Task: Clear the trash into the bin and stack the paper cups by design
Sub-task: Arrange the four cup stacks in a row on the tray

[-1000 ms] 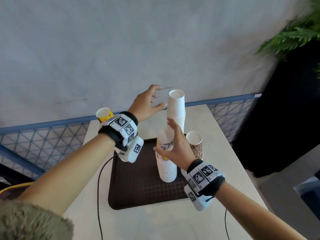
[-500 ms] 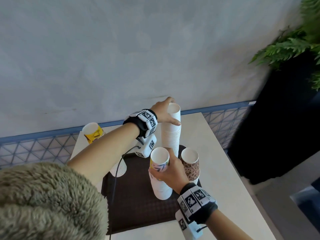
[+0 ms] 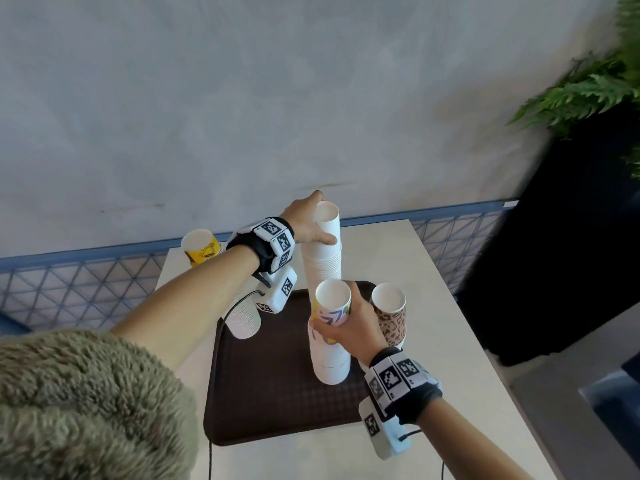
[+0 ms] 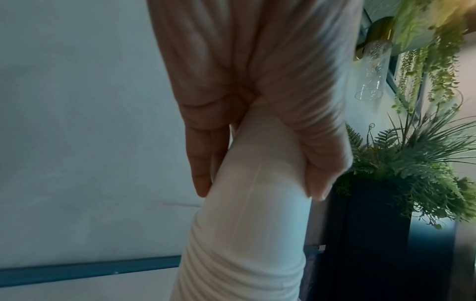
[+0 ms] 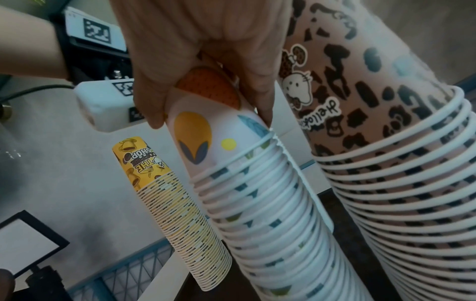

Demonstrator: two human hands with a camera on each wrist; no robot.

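A tall stack of plain white cups [image 3: 323, 258] stands at the far side of the dark brown tray [image 3: 270, 386]. My left hand [image 3: 310, 225] grips its top cup [image 4: 257, 183], thumb on one side and fingers on the other. A stack of leaf-pattern cups [image 3: 329, 355] stands on the tray's right part. My right hand [image 3: 353, 323] grips its top cup [image 5: 213, 130] from the side. A leopard-print stack [image 3: 389, 315] is right beside it, also in the right wrist view [image 5: 386, 152]. A yellow coffee-shop stack [image 3: 201, 249] stands at the table's far left [image 5: 180, 213].
A short white cup stack [image 3: 244, 318] sits at the tray's left far corner, partly hidden by my left arm. The white table [image 3: 433, 306] ends at a blue mesh railing [image 3: 86, 285] before a grey wall. A black planter [image 3: 571, 254] with ferns stands right.
My left hand reached forward and closed round the top of the white stack. My right hand stayed on the leaf-pattern stack. The head view dropped and shifted closer.
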